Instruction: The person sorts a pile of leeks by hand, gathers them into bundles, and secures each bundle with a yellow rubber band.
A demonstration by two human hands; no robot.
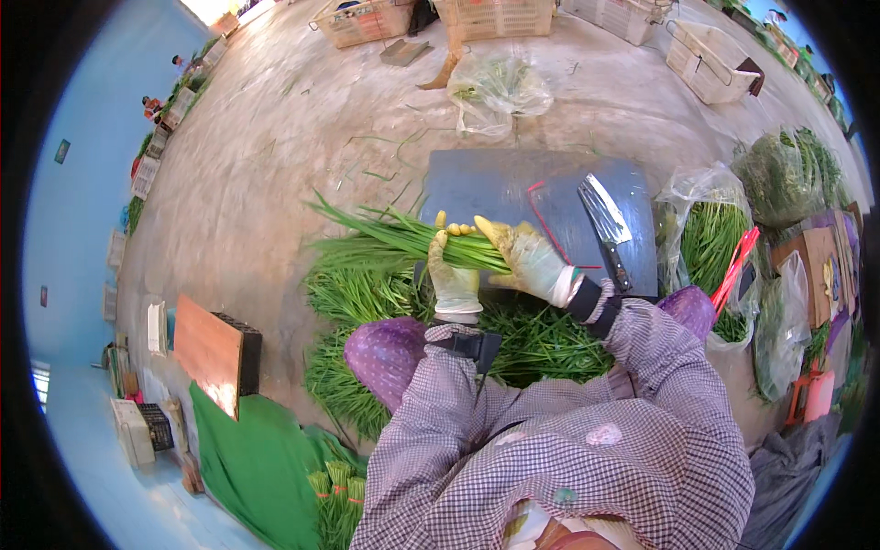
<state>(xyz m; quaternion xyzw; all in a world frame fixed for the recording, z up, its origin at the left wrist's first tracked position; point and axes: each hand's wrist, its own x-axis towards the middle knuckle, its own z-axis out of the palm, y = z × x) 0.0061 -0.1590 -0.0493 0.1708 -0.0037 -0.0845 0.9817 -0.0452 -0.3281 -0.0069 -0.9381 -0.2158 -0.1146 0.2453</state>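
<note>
A bunch of long green chives (pixel 390 236) lies across both hands, above the near edge of a dark board (pixel 477 179). My left hand (pixel 453 280), in a pale, yellow-stained glove, is closed round the stalks. At their right end my gloved right hand (pixel 532 259) grips the same bunch. The leafy tips fan out to the left, past the board. A cleaver with a black handle (pixel 620 268) lies on the board's right side. Thin red ties (pixel 548 224) rest between it and my right hand. Loose chives (pixel 353 298) are heaped below the hands and beside my knee.
Plastic bags of greens (pixel 715 243) stand right of the board, with red strips (pixel 736 266) draped nearby. Another clear bag (pixel 500 92) sits on the floor beyond. White crates (pixel 495 18) line the far side. Tied bundles (pixel 339 486) lie by a green cloth (pixel 243 458) at lower left.
</note>
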